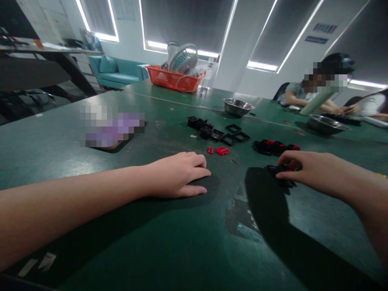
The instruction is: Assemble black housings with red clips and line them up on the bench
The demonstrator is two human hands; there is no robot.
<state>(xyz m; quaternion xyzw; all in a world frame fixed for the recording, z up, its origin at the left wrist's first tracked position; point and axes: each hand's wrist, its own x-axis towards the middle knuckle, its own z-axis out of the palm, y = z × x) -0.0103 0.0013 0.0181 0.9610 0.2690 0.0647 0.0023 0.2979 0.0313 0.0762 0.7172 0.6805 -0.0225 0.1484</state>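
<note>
My left hand [177, 176] rests on the green tabletop with its fingers slightly apart and nothing in them. Off to the right, my right hand [306, 167] has thumb and fingers closed around a small black plastic part [285, 182] with a bit of red showing; the fingers hide some of it. Just behind that hand lies a row of black and red parts [269, 146]. Small red plastic pieces [222, 150] sit beyond my left fingertips. Farther back are several black square frames [228, 139] and a cluster of black blocks [206, 131].
A purple phone-like object [117, 131], blurred out, lies at the left. Toward the back stand a metal bowl [238, 107] and an orange basket [176, 81] holding a fan. Another metal bowl [327, 124] is at the right, near a seated person [315, 89].
</note>
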